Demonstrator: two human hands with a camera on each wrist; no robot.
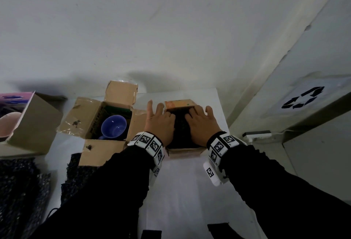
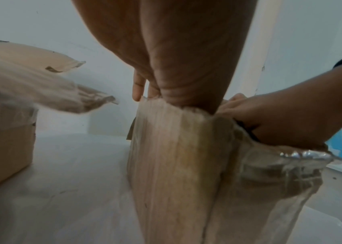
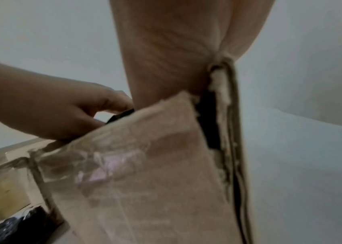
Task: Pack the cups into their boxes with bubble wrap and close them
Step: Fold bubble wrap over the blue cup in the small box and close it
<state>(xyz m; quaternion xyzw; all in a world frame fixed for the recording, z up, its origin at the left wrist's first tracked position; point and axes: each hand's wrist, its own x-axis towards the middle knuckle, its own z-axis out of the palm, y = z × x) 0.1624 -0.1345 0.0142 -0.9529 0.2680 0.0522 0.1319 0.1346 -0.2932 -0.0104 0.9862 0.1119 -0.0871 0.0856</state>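
Head view: a white table (image 1: 190, 185) stands against a pale wall (image 1: 171, 20). Left hand (image 1: 158, 123) and right hand (image 1: 201, 123) press, fingers spread, on black wrap (image 1: 180, 134) in the small box (image 1: 182, 104). Beside it, an open box (image 1: 91, 123) holds a blue cup (image 1: 113, 127). Farther left lies a pink box (image 1: 28, 121); dark wrap (image 1: 17, 191) lies near it.

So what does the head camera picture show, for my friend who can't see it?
Both hands, the left hand and right hand, press dark bubble wrap down into a small cardboard box. Beside it, an open box holds a blue cup.
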